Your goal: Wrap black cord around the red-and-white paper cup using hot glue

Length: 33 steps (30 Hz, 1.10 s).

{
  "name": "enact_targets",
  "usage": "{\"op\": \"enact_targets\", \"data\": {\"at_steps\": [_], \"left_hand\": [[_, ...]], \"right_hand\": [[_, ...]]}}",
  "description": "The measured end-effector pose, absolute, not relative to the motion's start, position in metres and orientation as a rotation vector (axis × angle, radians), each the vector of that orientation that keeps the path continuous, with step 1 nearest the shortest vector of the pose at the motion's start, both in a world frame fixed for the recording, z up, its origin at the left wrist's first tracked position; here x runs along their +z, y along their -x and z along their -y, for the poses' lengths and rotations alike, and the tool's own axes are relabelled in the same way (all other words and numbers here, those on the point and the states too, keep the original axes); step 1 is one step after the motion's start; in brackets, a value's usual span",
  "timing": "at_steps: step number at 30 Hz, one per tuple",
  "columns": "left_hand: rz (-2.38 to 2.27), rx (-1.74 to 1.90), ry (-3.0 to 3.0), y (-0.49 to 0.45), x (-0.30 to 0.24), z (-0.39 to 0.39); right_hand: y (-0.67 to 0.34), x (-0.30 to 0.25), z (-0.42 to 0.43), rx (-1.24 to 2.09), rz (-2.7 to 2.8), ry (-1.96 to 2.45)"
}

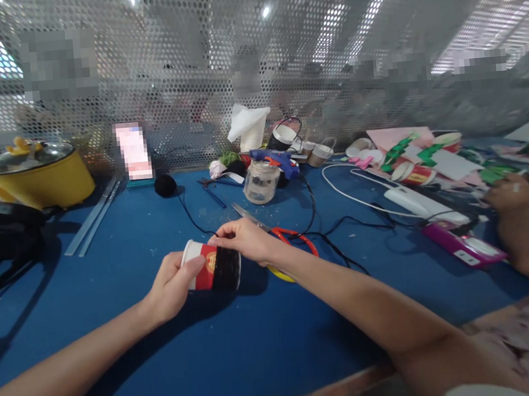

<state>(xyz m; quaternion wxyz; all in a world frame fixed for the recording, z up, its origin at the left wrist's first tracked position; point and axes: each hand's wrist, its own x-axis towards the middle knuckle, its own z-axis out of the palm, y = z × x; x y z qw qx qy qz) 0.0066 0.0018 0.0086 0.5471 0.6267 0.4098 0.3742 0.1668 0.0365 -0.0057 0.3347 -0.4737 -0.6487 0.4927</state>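
My left hand (pixel 170 286) is closed around the rim end of a paper cup (pixel 203 277), held on its side above the blue table. The cup is white and red with a gold emblem, and its base end is wrapped in black yarn (pixel 227 269). At the cup's upper side, my right hand (pixel 246 239) pinches the yarn, its fingertips partly hidden. A strand runs back from there to a black yarn ball (pixel 165 185). Scissors (pixel 282 232) with red and yellow handles lie partly under my right wrist.
Behind stand a clear jar (pixel 262 185) with a blue glue gun (pixel 276 159) across it. Left are glue sticks (pixel 93 219) and a yellow electric pot (pixel 57 181). Right are a white power strip (pixel 423 204), a purple box (pixel 464 244), paper scraps, and another person's hand (pixel 514 193).
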Motion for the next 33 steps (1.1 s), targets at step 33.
{"op": "enact_targets", "data": {"at_steps": [33], "left_hand": [[-1.01, 0.843, -1.414, -0.006, 0.023, -0.026]], "right_hand": [[-0.174, 0.01, -0.029, 1.296, 1.772, 1.151]]}}
